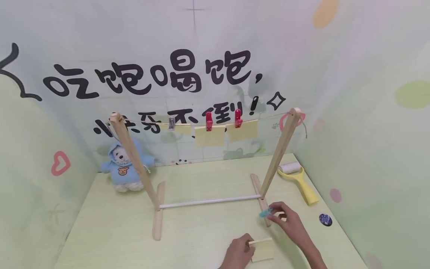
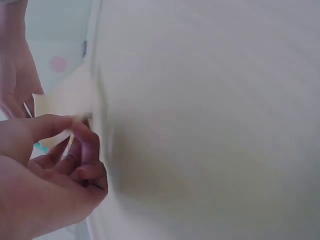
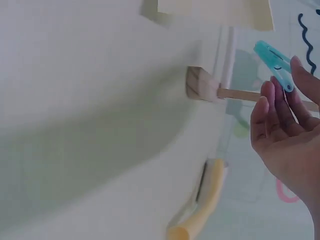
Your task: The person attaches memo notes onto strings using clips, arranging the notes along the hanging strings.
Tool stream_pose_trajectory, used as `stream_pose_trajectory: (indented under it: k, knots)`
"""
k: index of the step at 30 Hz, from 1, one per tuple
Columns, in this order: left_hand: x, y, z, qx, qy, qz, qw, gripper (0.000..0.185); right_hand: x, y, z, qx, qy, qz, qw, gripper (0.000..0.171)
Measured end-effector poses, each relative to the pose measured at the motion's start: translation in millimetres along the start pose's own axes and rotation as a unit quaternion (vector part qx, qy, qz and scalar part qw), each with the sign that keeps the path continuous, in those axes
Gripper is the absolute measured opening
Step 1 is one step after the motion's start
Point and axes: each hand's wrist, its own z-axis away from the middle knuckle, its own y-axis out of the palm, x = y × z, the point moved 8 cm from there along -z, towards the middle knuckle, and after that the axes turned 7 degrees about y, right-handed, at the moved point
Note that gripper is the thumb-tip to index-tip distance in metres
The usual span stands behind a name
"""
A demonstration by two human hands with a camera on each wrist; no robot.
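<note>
In the head view my left hand (image 1: 239,252) pinches a pale yellow paper slip (image 1: 263,251) by its left edge, low over the front of the table. The left wrist view shows thumb and fingertips closed on that paper (image 2: 67,100). My right hand (image 1: 288,220) holds a teal clothespin (image 1: 265,212) between thumb and fingers, beside the right foot of a wooden stand (image 1: 280,157). In the right wrist view the clothespin (image 3: 274,65) points away from the fingers. Across the stand's top runs a string with yellow papers (image 1: 209,136) hung by two red clothespins (image 1: 209,121) and a grey one (image 1: 172,123).
A white rod (image 1: 209,201) joins the stand's feet. Behind the left post sits a plush toy (image 1: 125,168) in blue. To the right lie a yellow-handled lint roller (image 1: 304,185) and a dark blue round object (image 1: 325,220). Printed walls enclose the table (image 1: 111,224).
</note>
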Motion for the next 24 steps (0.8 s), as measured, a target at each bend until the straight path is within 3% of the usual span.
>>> stream_pose_trajectory:
  k: [2, 6, 10, 14, 19, 24]
  knots:
    - [-7.0, -13.4, -3.0, -0.014, -0.007, 0.04, 0.9991, 0.013, 16.4, -14.0, -3.6, -0.008, -0.032, -0.015, 0.999, 0.03]
    - [-37.0, -53.0, -17.6, -0.075, 0.026, 0.059, 0.9951, 0.012, 61.6, -46.4, -9.7, -0.025, -0.101, -0.023, 0.994, 0.032]
    - [-65.6, -88.3, -32.2, -0.142, 0.04, 0.086, 0.9853, 0.011, 103.6, -74.1, -11.9, -0.046, -0.14, -0.002, 0.989, 0.041]
    - [-94.0, -111.8, -44.6, -0.179, 0.043, 0.126, 0.9748, 0.016, 146.1, -95.8, -11.4, -0.056, -0.206, 0.032, 0.977, 0.045]
    - [-142.6, -138.2, -61.5, -0.209, 0.106, 0.137, 0.9625, 0.024, 200.4, -122.1, -11.5, -0.066, -0.288, 0.056, 0.954, 0.049]
    - [-187.5, -159.3, -77.8, -0.24, 0.167, 0.165, 0.9421, 0.024, 252.8, -154.0, -17.6, -0.092, -0.334, 0.053, 0.937, 0.049]
